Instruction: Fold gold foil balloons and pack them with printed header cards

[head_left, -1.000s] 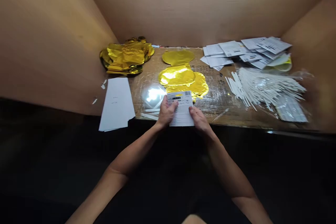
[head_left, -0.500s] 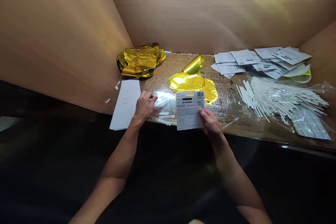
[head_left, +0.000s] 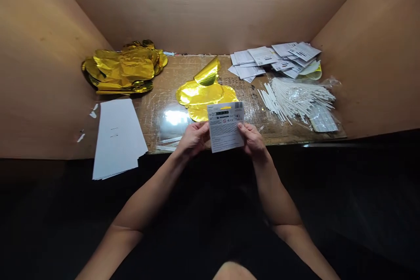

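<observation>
My right hand (head_left: 252,139) pinches the right edge of a white printed card (head_left: 226,133), thumb in front. The card has a barcode at its top right, and a yellow patch shows at its top. My left hand (head_left: 195,138) is closed at the card's left edge, its thumb against the border and its other fingers partly hidden. Just beyond the card lie shiny gold foil balloons (head_left: 200,94), flat, one with a curled end. Clear plastic sleeves (head_left: 173,124) with a bright glare lie to the left of them, beside my left hand.
A stack of white paper sheets (head_left: 120,140) overhangs the front edge at left. Behind it is a heap of gold foil (head_left: 126,70). At right are many white sticks (head_left: 292,96) on clear plastic and a pile of printed cards (head_left: 262,57). Wooden panels (head_left: 197,8) enclose the table.
My left hand has moved right, from over the clear sleeves to the card's left edge. My right hand still holds the card. The camera view has shifted.
</observation>
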The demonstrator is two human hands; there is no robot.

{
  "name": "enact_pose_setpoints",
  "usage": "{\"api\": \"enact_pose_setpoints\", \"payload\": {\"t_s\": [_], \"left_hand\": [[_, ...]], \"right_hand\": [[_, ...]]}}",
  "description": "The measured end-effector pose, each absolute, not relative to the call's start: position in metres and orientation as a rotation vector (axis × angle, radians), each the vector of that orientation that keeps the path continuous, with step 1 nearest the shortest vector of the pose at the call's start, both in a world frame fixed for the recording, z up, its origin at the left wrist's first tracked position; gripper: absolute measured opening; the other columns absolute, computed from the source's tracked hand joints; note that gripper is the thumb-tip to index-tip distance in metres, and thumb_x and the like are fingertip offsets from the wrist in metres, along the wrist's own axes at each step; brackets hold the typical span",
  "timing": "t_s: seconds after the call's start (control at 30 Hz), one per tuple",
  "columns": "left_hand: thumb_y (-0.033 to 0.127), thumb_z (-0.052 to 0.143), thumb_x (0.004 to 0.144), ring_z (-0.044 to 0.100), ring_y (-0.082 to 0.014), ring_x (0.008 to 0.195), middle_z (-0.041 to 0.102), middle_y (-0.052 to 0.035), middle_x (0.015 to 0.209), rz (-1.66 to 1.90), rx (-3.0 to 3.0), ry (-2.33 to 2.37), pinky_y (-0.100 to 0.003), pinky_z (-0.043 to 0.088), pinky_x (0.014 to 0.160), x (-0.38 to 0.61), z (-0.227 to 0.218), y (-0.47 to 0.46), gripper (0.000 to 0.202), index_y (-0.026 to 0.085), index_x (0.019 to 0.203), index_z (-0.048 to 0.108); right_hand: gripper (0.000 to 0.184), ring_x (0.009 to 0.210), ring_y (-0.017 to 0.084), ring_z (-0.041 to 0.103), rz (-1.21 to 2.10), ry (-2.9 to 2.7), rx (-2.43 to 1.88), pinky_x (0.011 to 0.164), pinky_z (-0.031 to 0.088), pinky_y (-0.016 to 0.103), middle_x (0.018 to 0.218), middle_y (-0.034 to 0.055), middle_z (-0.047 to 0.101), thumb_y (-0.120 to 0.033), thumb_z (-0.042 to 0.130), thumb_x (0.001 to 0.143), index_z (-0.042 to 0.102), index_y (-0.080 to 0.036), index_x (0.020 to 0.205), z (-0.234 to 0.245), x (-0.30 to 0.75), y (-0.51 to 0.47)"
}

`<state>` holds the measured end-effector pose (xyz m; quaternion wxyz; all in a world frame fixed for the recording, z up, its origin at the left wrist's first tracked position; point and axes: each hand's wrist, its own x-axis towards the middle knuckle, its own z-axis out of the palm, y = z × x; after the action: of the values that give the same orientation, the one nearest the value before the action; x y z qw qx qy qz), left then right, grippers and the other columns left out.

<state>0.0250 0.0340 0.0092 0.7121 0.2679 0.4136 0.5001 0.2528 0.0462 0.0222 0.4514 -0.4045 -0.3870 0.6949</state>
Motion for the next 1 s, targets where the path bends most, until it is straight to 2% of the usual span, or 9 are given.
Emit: {"api": "enact_pose_setpoints", "payload": {"t_s": [0.1,0.23,0.3,0.43,0.5,0.67,0.77,0.9,1.0], "left_hand": [[0.052,0.099,0.066,0.075,-0.0166,0.071,0.078,-0.0052,0.077,1.294,0.597,1.082,-0.028,0.061,0.069,0.045,-0.001,0.046,0.049,0.015,0.084,0.071],[0.054,0.096,0.069,0.078,-0.0197,0.074,0.077,-0.0042,0.078,1.269,0.673,1.092,-0.031,0.064,0.07,0.066,-0.002,0.051,0.052,0.017,0.084,0.064],[0.055,0.094,0.073,0.079,-0.0215,0.076,0.079,-0.0058,0.084,1.176,0.718,1.061,-0.032,0.065,0.069,0.07,0.003,0.05,0.051,0.018,0.087,0.063],[0.052,0.094,0.075,0.08,-0.0254,0.075,0.083,-0.013,0.098,0.959,0.688,1.013,-0.035,0.064,0.063,0.059,0.014,0.049,0.05,0.018,0.095,0.064],[0.05,0.092,0.077,0.081,-0.0294,0.083,0.083,-0.0162,0.105,0.87,0.611,0.988,-0.038,0.065,0.066,0.05,0.018,0.048,0.049,0.017,0.105,0.067],[0.024,0.098,0.067,0.08,-0.0316,0.107,0.078,-0.0167,0.128,0.903,0.609,0.938,-0.041,0.066,0.081,0.047,0.015,0.037,0.071,0.02,0.128,0.062],[0.031,0.099,0.067,0.081,-0.0287,0.099,0.081,-0.014,0.118,1.079,0.626,0.964,-0.043,0.066,0.086,0.063,-0.001,0.024,0.074,0.019,0.129,0.06],[0.05,0.091,0.079,0.08,-0.0256,0.082,0.083,-0.0075,0.093,1.233,0.65,1.059,-0.041,0.067,0.079,0.081,-0.018,0.005,0.057,0.018,0.117,0.065],[0.048,0.093,0.077,0.08,-0.0255,0.086,0.083,-0.0079,0.098,1.172,0.703,1.052,-0.039,0.066,0.082,0.082,-0.015,-0.001,0.049,0.017,0.108,0.071]], "right_hand": [[0.046,0.082,0.028,0.078,1.704,-0.908,-1.146,0.074,0.063,0.038,0.09,0.0095,0.083,-0.06,0.086,0.08,0.081,-0.017,0.096,0.018,0.292,0.017],[0.052,0.07,0.024,0.076,2.112,-1.02,-1.162,0.064,0.057,0.031,0.085,0.0128,0.081,-0.059,0.086,0.08,0.083,-0.009,0.093,0.01,0.302,-0.015],[0.052,0.064,0.021,0.072,2.145,-1.025,-1.162,0.059,0.053,0.028,0.082,0.0113,0.08,-0.06,0.087,0.079,0.082,-0.009,0.09,0.005,0.295,-0.019],[0.051,0.063,0.02,0.07,1.921,-0.964,-1.257,0.06,0.054,0.029,0.076,0.0082,0.078,-0.062,0.083,0.079,0.081,-0.012,0.087,-0.001,0.289,-0.013],[0.047,0.069,0.023,0.072,1.775,-1.05,-1.346,0.063,0.055,0.031,0.077,0.0074,0.077,-0.061,0.077,0.085,0.08,-0.014,0.085,0.001,0.291,-0.011],[0.046,0.065,0.02,0.061,1.271,-1.448,-1.622,0.056,0.043,0.028,0.069,0.004,0.069,-0.052,0.06,0.099,0.074,-0.017,0.073,0.006,0.289,-0.017],[0.048,0.062,0.018,0.056,1.138,-1.434,-1.653,0.055,0.039,0.028,0.065,0.003,0.064,-0.051,0.054,0.102,0.067,-0.018,0.07,0.004,0.278,-0.025],[0.047,0.063,0.018,0.055,1.134,-1.34,-1.633,0.057,0.041,0.029,0.068,0.0038,0.064,-0.052,0.052,0.103,0.065,-0.018,0.074,0.0,0.263,-0.035],[0.046,0.063,0.018,0.055,1.187,-1.306,-1.551,0.057,0.042,0.029,0.07,0.0033,0.064,-0.054,0.053,0.103,0.067,-0.018,0.079,0.002,0.26,-0.037]]}}
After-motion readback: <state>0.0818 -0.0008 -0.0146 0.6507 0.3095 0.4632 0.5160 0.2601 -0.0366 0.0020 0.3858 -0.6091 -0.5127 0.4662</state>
